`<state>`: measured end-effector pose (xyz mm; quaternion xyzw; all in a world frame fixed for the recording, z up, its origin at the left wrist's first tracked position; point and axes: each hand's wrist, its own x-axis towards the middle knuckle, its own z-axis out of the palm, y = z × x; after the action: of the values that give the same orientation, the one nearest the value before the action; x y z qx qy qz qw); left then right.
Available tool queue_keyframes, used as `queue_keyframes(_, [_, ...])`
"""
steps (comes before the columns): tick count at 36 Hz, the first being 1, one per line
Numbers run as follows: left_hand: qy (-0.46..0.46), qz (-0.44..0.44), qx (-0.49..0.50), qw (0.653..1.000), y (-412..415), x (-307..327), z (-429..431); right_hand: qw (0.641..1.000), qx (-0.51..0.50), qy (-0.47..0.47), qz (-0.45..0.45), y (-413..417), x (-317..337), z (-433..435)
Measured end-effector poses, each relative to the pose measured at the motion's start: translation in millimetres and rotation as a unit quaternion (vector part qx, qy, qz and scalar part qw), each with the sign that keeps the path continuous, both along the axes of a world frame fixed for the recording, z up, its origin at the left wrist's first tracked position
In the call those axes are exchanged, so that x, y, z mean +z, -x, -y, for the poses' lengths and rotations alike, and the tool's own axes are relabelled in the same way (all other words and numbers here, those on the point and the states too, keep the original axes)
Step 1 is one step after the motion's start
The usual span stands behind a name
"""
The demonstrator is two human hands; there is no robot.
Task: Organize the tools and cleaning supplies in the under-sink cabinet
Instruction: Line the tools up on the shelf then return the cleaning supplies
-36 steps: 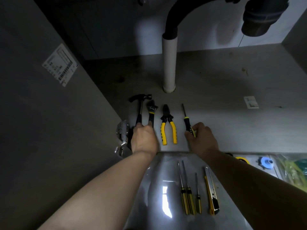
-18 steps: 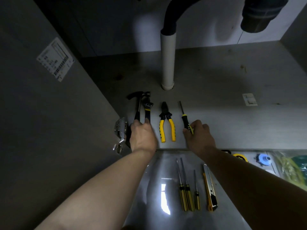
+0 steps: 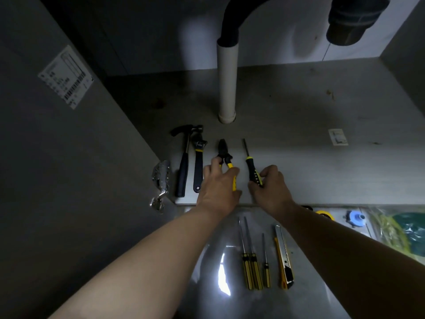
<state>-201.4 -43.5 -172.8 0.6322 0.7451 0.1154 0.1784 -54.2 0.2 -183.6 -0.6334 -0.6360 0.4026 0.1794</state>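
Observation:
On the cabinet floor [image 3: 299,162] lie a black hammer [image 3: 184,162], an adjustable wrench [image 3: 199,162], yellow-handled pliers [image 3: 223,150] and a black-and-yellow screwdriver [image 3: 249,161], side by side near the front edge. My left hand [image 3: 218,183] grips the pliers' handles, covering most of them. My right hand [image 3: 269,187] pinches the rear of the screwdriver's handle. Hammer and wrench lie free to the left of my left hand.
A white drain pipe [image 3: 227,84] rises just behind the tools; a dark trap [image 3: 354,17] hangs at the upper right. A door hinge [image 3: 161,178] sticks out at the left wall. On the floor outside lie several screwdrivers [image 3: 251,270], a utility knife [image 3: 284,261], tape [image 3: 325,214] and bagged supplies [image 3: 400,229].
My left hand has left the hammer and wrench handles and moved right onto the pliers. My right hand stays on the screwdriver handle.

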Motion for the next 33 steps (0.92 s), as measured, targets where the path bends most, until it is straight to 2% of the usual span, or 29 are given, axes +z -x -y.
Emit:
queue_keyframes(8, [-0.016, -0.013, 0.030, 0.999, 5.1, -2.5, 3.6, 1.000, -0.012, -0.012, -0.001, 8.6, 1.7, 5.7])
queue_keyframes(21, [-0.018, -0.021, 0.022, 0.999, 11.9, -6.8, 8.4, 1.000, -0.003, 0.011, 0.027, 41.1, 11.6, 3.1])
queue_keyframes(33, [-0.033, -0.066, 0.016, 0.997, 11.7, -4.4, 21.0, 1.000, 0.006, 0.023, 0.011, 26.2, 9.6, 8.7])
